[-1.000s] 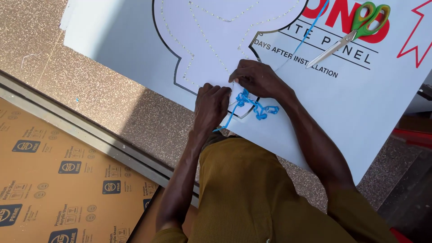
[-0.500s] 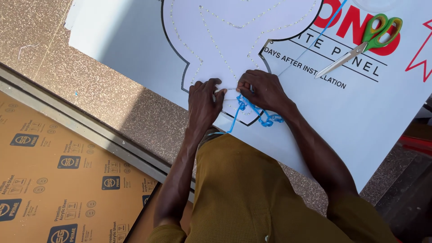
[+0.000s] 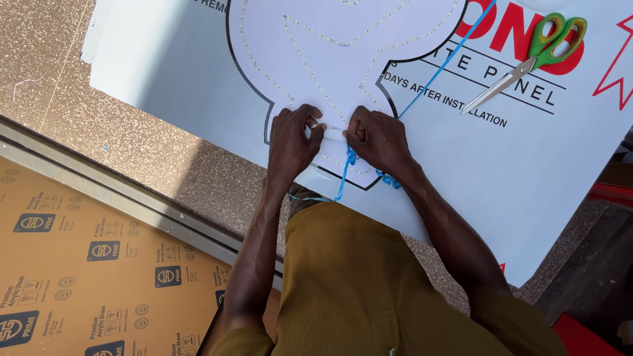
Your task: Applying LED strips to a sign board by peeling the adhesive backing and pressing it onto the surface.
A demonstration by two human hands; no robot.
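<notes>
A small white strip (image 3: 333, 134) was pinched between the left hand (image 3: 292, 142) and the right hand (image 3: 377, 138) — both curled shut on it, low on the white panel (image 3: 198, 79). A blue cord (image 3: 422, 82) was trapped under the right hand — scissors (image 3: 527, 59) lay well apart.

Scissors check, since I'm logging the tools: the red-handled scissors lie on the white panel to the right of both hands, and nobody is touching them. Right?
Not quite: the scissors have green handles with yellow inside the loops, not red. The head view shows it. The rest holds: they lie on the white panel, to the right of the left hand and the right hand, untouched.
</notes>
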